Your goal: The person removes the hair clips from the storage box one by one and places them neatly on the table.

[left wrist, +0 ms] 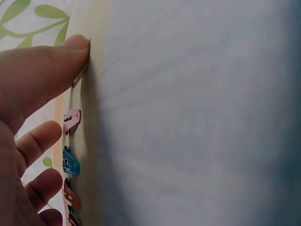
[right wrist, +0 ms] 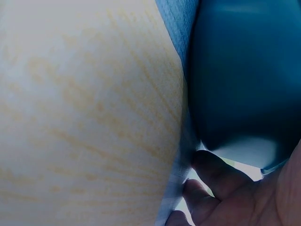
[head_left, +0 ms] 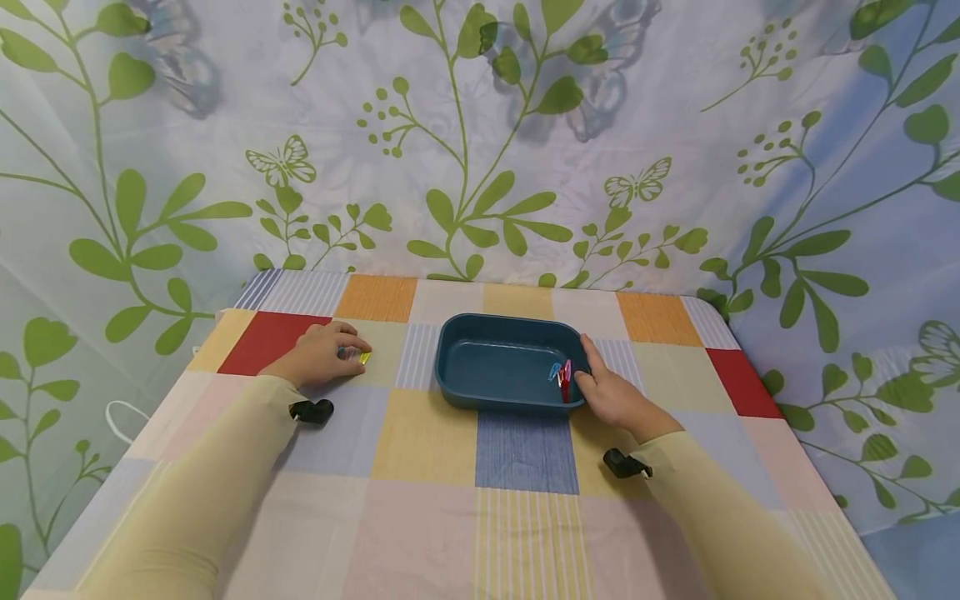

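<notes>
**Two hands at a blue tray on a chequered desk**

Head view: the left hand (head_left: 318, 354) rests on the desk (head_left: 420, 442) left of the blue tray (head_left: 510, 363), its fingers curled over small clips (head_left: 363, 357), a yellow one showing at the fingertips. The right hand (head_left: 611, 392) pinches a red and a blue clip (head_left: 562, 375) at the tray's right rim.

Left wrist view: thumb (left wrist: 44, 70) pressed on the cloth; pink, blue and reddish clips (left wrist: 70, 160) lie in a row just beside the fingers (left wrist: 40, 141).

Right wrist view: tray wall (right wrist: 244, 80) close above curled fingers (right wrist: 211, 174); what they hold is hidden.
</notes>
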The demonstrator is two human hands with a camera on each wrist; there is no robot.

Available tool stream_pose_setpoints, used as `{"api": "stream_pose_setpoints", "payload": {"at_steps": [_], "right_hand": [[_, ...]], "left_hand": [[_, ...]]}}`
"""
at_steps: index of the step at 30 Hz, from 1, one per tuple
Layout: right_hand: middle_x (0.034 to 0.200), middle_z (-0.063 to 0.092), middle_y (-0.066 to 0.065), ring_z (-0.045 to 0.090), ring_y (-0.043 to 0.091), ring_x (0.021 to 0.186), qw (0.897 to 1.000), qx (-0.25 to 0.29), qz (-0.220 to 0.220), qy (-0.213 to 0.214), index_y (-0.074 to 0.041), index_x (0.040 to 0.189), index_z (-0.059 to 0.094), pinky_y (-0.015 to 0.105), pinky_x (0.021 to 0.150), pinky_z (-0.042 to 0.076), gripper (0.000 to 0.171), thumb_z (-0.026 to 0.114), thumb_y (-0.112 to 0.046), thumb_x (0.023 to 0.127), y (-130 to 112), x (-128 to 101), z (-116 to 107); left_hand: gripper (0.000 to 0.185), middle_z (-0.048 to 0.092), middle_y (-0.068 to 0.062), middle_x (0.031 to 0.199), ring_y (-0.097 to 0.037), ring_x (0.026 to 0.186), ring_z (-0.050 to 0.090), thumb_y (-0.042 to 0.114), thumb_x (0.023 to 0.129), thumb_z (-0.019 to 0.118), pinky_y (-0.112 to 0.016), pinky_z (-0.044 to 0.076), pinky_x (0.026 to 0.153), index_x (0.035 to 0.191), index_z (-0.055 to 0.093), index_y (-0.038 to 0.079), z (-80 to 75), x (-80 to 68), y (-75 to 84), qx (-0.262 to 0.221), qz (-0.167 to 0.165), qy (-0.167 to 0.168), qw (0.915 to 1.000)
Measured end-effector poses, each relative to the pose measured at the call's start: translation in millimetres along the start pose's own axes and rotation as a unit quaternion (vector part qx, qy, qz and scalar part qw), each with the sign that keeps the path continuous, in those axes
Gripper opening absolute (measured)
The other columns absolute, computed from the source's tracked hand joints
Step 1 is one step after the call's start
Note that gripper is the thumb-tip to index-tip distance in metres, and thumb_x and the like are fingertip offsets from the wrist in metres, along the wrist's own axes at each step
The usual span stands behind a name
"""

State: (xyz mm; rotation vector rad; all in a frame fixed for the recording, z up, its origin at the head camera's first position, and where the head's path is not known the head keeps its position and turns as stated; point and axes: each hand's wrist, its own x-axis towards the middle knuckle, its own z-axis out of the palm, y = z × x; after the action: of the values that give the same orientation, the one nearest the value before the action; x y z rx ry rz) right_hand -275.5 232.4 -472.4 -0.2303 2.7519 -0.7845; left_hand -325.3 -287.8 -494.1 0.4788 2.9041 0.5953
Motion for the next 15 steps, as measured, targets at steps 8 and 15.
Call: {"api": "stream_pose_setpoints", "payload": {"at_steps": [8, 15], "right_hand": [[0.170, 0.022, 0.029, 0.037, 0.052, 0.151, 1.000, 0.004, 0.005, 0.000, -0.019, 0.169, -0.013, 0.067, 0.123, 0.027, 0.072, 0.028, -0.036, 0.112, -0.1, 0.4, 0.9], [0.170, 0.022, 0.030, 0.038, 0.053, 0.150, 1.000, -0.001, -0.004, 0.003, -0.018, 0.169, -0.013, 0.067, 0.123, 0.028, 0.071, 0.027, -0.036, 0.112, 1.0, 0.5, 1.1]], "left_hand": [[0.037, 0.056, -0.016, 0.145, -0.047, 0.134, 0.042, 0.040, 0.091, 0.078, -0.067, 0.036, 0.107, 0.124, 0.076, 0.024, -0.3, -1.2, 0.0, -0.009, -0.013, 0.005, 0.9999], [0.041, 0.053, -0.016, 0.148, -0.047, 0.136, 0.040, 0.039, 0.092, 0.077, -0.070, 0.036, 0.108, 0.131, 0.074, 0.029, -2.0, -3.8, 1.4, -0.012, -0.015, -0.007, 0.9998]]}}
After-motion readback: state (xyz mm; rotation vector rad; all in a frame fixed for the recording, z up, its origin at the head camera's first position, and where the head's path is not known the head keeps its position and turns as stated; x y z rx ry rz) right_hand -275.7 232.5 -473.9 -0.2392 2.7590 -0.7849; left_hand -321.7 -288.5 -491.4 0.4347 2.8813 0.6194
